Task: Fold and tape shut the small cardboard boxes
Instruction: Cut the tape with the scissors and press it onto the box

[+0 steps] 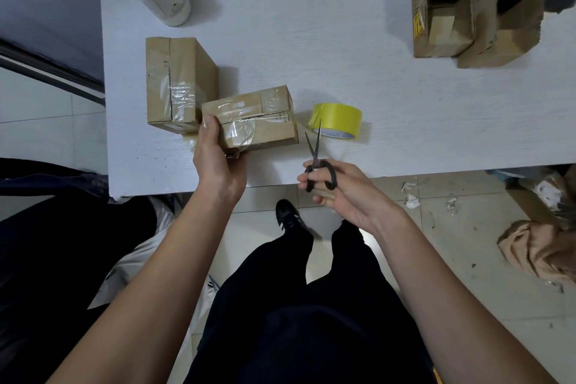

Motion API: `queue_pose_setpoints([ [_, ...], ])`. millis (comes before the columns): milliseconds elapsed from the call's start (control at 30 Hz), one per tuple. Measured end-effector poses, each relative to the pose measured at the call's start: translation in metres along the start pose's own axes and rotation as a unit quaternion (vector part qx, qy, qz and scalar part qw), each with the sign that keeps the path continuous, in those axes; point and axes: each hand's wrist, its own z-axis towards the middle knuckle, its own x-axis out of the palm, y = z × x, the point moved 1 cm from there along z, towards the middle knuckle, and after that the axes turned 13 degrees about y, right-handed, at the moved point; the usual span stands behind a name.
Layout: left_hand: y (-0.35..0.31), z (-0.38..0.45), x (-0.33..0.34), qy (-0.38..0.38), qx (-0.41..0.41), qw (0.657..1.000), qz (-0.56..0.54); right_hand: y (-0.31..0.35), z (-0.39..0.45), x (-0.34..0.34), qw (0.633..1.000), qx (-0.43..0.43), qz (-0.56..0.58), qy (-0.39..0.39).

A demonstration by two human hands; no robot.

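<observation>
Steadying a taped box (pixel 249 121) by its near-left corner, the left hand (pixel 218 156) grips it; the right hand (pixel 339 193) holds scissors (pixel 318 162), blades pointing toward the tape roll (pixel 336 120) just beyond, apparently ready for trimming.

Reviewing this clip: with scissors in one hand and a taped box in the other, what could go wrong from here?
1. The right hand holds the scissors with blades parted, tips toward the tape roll; a slip could nick it or the box.
2. The left hand grips only one end of the taped box, where loose clear tape bunches; it may stick to fingers or wrinkle.
3. Two open boxes sit far right, a long reach while holding scissors.
</observation>
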Motion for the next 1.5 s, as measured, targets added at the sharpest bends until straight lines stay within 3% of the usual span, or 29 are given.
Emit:
queue_pose_setpoints([
  [333, 0.002, -0.004, 0.002, -0.011, 0.015, 1.0, -0.013, 0.016, 0.03, 0.013, 0.988, -0.085, -0.083, -0.102],
  [700, 0.009, -0.007, 0.001, -0.014, 0.004, 0.999, -0.035, 0.019, 0.029, -0.002, 0.998, -0.003, -0.057, 0.04],
  [933, 0.014, -0.01, -0.001, -0.018, -0.011, 0.999, -0.041, 0.025, 0.025, -0.008, 0.994, -0.022, -0.006, 0.103],
  [1300, 0.025, -0.012, 0.015, -0.059, -0.053, 0.996, -0.04, 0.05, 0.016, -0.038, 0.995, -0.047, -0.052, 0.078],
  [1500, 0.036, -0.01, 0.024, -0.084, -0.081, 0.992, -0.046, 0.06, 0.013, -0.046, 0.994, -0.048, 0.003, 0.097],
])
